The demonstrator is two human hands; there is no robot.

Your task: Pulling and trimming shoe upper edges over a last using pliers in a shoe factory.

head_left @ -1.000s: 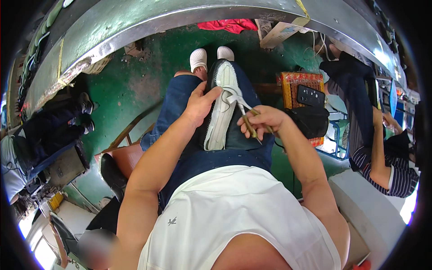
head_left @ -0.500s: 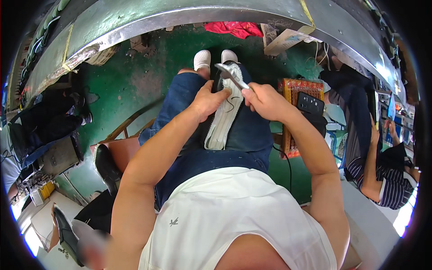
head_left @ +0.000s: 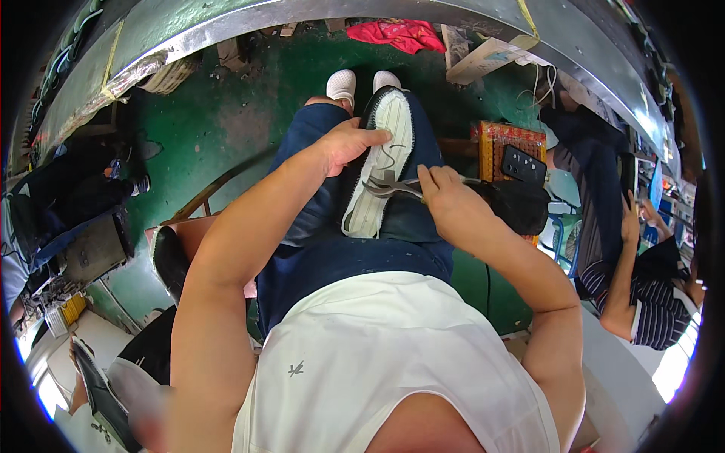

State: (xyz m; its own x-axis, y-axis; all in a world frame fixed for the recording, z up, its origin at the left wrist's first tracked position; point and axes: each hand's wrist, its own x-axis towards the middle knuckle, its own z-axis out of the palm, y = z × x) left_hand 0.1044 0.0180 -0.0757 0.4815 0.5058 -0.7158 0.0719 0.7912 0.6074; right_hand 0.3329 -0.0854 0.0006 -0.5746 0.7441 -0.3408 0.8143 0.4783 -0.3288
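Note:
An upturned shoe [head_left: 394, 121] lies lengthwise on my lap, its white underside facing up with a dark wavy mark on it and a jagged dark edge around the toe. My left hand [head_left: 346, 146] grips its left side near the front, thumb pressed on the white underside and fingers hidden beneath. My right hand [head_left: 455, 202] is closed around metal lasting pincers [head_left: 389, 186]. Their broad head hangs over the rear half of the shoe; I cannot tell whether it touches.
To the right, a woven red-and-yellow seat [head_left: 495, 143] bears a dark handheld device [head_left: 522, 164] and a black bag-like item [head_left: 521, 205]. A metal bench [head_left: 302, 21] curves across the far side. Another dark shoe [head_left: 168, 260] rests at left. People sit on both sides.
My right hand and the pincers have come back from the toe toward the shoe's rear half. My left hand has shifted slightly forward along the shoe.

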